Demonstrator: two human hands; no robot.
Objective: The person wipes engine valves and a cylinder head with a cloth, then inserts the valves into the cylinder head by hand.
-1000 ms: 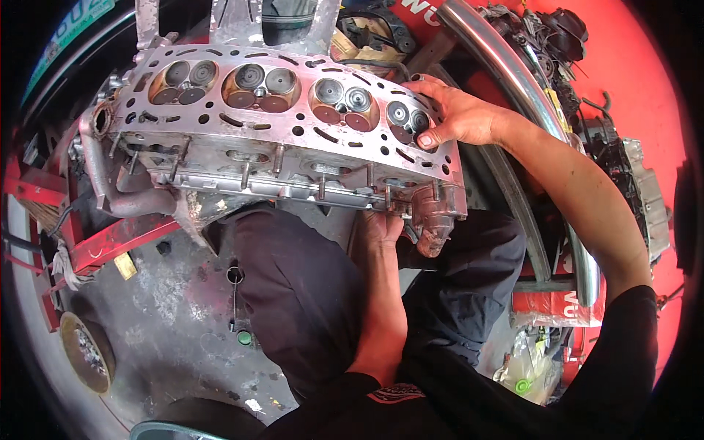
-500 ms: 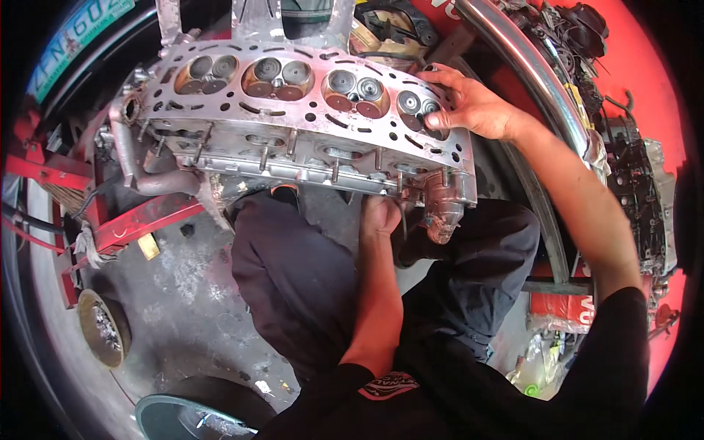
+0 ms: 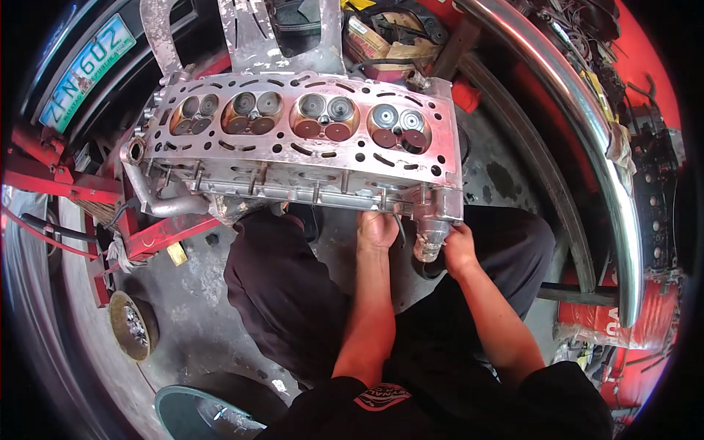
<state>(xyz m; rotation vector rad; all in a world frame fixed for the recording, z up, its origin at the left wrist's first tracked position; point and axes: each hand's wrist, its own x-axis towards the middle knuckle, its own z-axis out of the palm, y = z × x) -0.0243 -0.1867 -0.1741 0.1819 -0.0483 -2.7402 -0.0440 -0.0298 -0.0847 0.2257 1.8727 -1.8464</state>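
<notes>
A metal cylinder head (image 3: 293,152) lies tilted across the upper middle, its combustion chambers and round valves facing up. In the rightmost chamber (image 3: 399,128), the lower right valve spot looks darker than its neighbours. My left hand (image 3: 378,231) reaches up beneath the front edge, its fingers hidden under the head. Beside it hangs a thin dark rod or hose (image 3: 400,229). My right hand (image 3: 460,249) is closed next to the stubby pipe fitting (image 3: 430,238) at the head's right end; its fingertips and anything in them are hidden.
Metal support arms (image 3: 253,37) stand behind the head. A red metal frame (image 3: 172,229) is at left, above a round pan (image 3: 132,326) and a dark green basin (image 3: 180,418). A chrome bumper bar (image 3: 568,103) curves along the right. An open carton (image 3: 374,44) sits at the back.
My right hand has left the head's upper right end and come down beside the pipe fitting. My left hand stays underneath. The view has shifted, and the head appears slightly lower and farther left.
</notes>
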